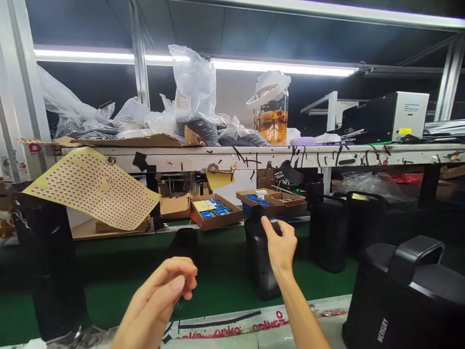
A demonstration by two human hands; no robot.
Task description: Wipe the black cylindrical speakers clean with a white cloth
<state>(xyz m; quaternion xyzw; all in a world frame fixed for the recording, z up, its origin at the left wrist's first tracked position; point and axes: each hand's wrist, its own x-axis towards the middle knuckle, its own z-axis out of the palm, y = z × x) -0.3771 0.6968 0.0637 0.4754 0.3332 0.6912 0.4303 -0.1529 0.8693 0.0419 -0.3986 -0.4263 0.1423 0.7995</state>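
Note:
My right hand (281,242) is wrapped round the top handle of a black speaker (263,271), which stands upright on the green work surface (214,271). My left hand (163,291) is raised at the lower middle, over the near edge, its fingers curled towards the thumb. Whether anything small lies inside that curl cannot be made out. A dark rounded object (184,242) is just beyond my left hand. At the lower right stands a large black speaker (410,295) with a handle and the word MERKURY.
More black speakers (328,235) stand at the right. Behind are cardboard boxes (216,220) with blue parts. The shelf (225,157) above holds plastic bags and a glass jar (271,116). A yellow dotted sheet (94,189) hangs at left.

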